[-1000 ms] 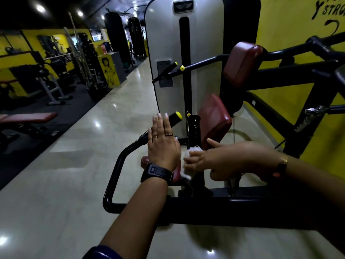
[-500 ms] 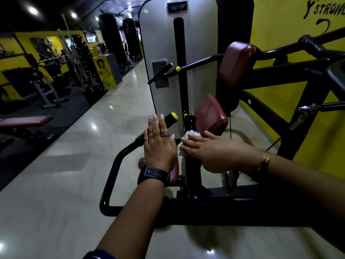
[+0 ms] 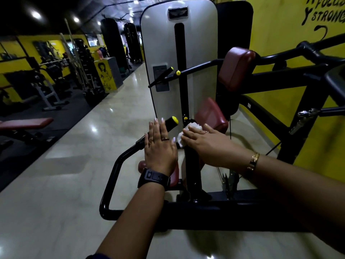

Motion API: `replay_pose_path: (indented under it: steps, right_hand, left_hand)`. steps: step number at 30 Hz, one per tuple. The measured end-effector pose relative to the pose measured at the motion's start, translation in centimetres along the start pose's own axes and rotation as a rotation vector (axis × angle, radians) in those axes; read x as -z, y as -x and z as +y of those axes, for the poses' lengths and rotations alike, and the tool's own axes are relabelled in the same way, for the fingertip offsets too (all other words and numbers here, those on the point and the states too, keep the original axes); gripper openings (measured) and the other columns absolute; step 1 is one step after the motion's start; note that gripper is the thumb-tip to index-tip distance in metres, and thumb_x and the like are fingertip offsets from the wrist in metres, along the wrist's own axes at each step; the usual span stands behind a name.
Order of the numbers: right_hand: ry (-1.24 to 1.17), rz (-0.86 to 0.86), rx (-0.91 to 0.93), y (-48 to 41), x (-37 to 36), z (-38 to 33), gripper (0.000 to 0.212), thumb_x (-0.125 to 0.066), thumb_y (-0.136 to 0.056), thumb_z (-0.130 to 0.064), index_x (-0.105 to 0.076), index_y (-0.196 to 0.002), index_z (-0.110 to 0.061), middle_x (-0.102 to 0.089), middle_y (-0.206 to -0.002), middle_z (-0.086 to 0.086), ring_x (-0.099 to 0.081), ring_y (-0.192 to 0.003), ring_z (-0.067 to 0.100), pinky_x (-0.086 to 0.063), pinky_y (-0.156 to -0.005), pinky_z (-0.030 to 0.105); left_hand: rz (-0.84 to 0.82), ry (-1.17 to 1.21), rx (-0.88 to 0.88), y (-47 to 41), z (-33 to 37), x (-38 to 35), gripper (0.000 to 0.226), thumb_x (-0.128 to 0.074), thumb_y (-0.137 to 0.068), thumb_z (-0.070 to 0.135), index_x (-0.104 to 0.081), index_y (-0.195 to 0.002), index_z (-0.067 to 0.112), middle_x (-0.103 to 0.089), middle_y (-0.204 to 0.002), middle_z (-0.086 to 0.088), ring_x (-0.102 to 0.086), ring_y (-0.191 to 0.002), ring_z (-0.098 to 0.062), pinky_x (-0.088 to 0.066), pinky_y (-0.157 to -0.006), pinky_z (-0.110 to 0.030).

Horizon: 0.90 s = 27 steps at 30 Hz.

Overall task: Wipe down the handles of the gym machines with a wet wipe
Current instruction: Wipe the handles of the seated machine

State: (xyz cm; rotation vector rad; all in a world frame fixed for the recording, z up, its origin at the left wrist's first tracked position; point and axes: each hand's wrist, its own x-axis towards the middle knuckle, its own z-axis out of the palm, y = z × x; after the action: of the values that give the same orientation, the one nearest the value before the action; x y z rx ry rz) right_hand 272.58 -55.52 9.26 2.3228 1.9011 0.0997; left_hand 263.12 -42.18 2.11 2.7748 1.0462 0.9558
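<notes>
A black gym machine stands in front of me with a black handle (image 3: 171, 122) that ends in a yellow cap. My left hand (image 3: 160, 144) lies flat on this handle with straight fingers. Just right of it rises a black upright bar (image 3: 192, 165). My right hand (image 3: 207, 143) holds a white wet wipe (image 3: 182, 137) wrapped round the top of that bar, fingers curled over it. A second yellow-tipped handle (image 3: 162, 76) sticks out higher up, in front of the grey weight-stack cover (image 3: 197, 43).
Dark red pads (image 3: 236, 69) sit on the machine's black frame (image 3: 280, 79) to the right, against a yellow wall. A curved black tube (image 3: 115, 171) loops down at the left. Polished floor runs ahead; benches and racks (image 3: 46, 86) line the far left.
My right hand has slid the wipe up the upright bar, from low on it to near its top. My left hand has stayed flat on the yellow-capped handle.
</notes>
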Motion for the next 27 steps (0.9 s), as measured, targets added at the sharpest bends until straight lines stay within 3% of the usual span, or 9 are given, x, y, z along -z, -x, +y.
replay_pose_path:
  steps: [5,9,13,16,17,19,22,25,27]
  right_hand:
    - [-0.040,0.027,-0.009,-0.1,-0.1,0.5,0.062,-0.038,-0.099,-0.015,-0.011,-0.154,-0.025,0.000,-0.162,-0.005,0.004,-0.148,0.015,-0.003,-0.118,0.039]
    - [-0.378,0.085,-0.162,-0.3,0.1,-0.4,0.067,-0.044,-0.095,-0.008,-0.014,-0.154,-0.015,0.002,-0.162,0.004,-0.021,-0.145,0.027,-0.029,-0.114,0.035]
    - [-0.941,0.068,-0.312,-0.1,-0.5,-2.1,0.069,-0.042,-0.097,-0.013,-0.002,-0.154,-0.011,0.008,-0.161,0.007,-0.009,-0.148,0.024,-0.016,-0.114,0.026]
    - [-1.321,0.152,-0.374,-1.0,-1.1,-2.5,0.072,-0.044,-0.093,-0.015,-0.007,-0.154,-0.012,-0.003,-0.162,0.004,-0.009,-0.148,0.019,-0.015,-0.114,0.025]
    - [-1.423,0.175,-0.400,-1.3,-1.2,-2.4,0.071,-0.047,-0.089,-0.017,-0.016,-0.153,-0.013,-0.019,-0.158,0.005,-0.021,-0.144,0.019,-0.022,-0.114,0.029]
    - [-1.568,0.219,-0.433,-1.8,-1.3,-2.0,0.044,-0.047,-0.085,-0.012,-0.046,-0.129,-0.010,-0.051,-0.116,0.007,-0.046,-0.111,0.022,-0.037,-0.093,0.031]
    - [-1.664,0.236,-0.462,-1.9,-1.1,-1.7,0.020,-0.046,-0.086,-0.004,-0.048,-0.104,-0.012,-0.044,-0.089,0.007,-0.044,-0.086,0.021,-0.036,-0.078,0.034]
    - [-1.556,0.085,-0.487,-0.9,-1.4,-2.5,0.058,-0.056,-0.084,-0.016,-0.036,-0.138,-0.009,-0.052,-0.115,0.014,-0.052,-0.105,0.024,-0.044,-0.090,0.033]
    - [-1.436,0.000,-0.461,-0.4,-1.9,-3.5,0.093,-0.061,-0.085,-0.027,-0.001,-0.155,-0.015,-0.019,-0.157,0.014,-0.026,-0.141,0.028,-0.029,-0.114,0.039]
  left_hand:
    - [-0.005,0.001,-0.010,0.0,0.0,0.1,0.080,-0.001,-0.085,0.049,-0.002,-0.154,0.009,-0.005,-0.163,-0.013,0.000,-0.151,-0.026,0.002,-0.116,-0.036]
    - [-0.019,0.005,-0.009,0.0,0.0,0.1,0.078,-0.004,-0.086,0.047,-0.006,-0.154,0.008,-0.008,-0.162,-0.014,-0.004,-0.151,-0.026,-0.003,-0.117,-0.039]
    - [0.014,0.008,-0.001,-0.2,0.1,0.0,0.072,-0.019,-0.091,0.041,-0.023,-0.151,0.002,-0.025,-0.157,-0.019,-0.022,-0.147,-0.033,-0.018,-0.114,-0.046]
    - [0.016,-0.005,-0.002,-0.2,0.1,-0.1,0.074,-0.015,-0.091,0.044,-0.018,-0.153,0.003,-0.020,-0.159,-0.018,-0.016,-0.148,-0.031,-0.011,-0.115,-0.042]
    - [0.010,-0.008,-0.002,-0.2,0.1,-0.1,0.076,-0.011,-0.089,0.045,-0.014,-0.154,0.005,-0.016,-0.160,-0.017,-0.012,-0.149,-0.030,-0.007,-0.116,-0.041]
    - [-0.003,-0.011,0.001,-0.2,0.1,-0.1,0.079,-0.004,-0.086,0.048,-0.006,-0.154,0.007,-0.008,-0.162,-0.014,-0.003,-0.151,-0.027,-0.002,-0.117,-0.038]
    - [-0.003,-0.013,0.006,-0.1,0.1,-0.1,0.080,0.000,-0.086,0.049,0.000,-0.154,0.009,-0.003,-0.163,-0.013,0.002,-0.151,-0.026,0.005,-0.115,-0.035]
    - [-0.007,-0.003,0.017,-0.1,0.2,0.0,0.073,-0.010,-0.092,0.045,0.000,-0.154,0.010,-0.002,-0.163,-0.012,0.004,-0.151,-0.024,0.007,-0.114,-0.034]
    - [-0.014,-0.005,0.021,-0.1,0.2,0.0,0.073,-0.009,-0.091,0.045,0.001,-0.155,0.010,0.000,-0.163,-0.011,0.005,-0.151,-0.024,0.008,-0.114,-0.033]
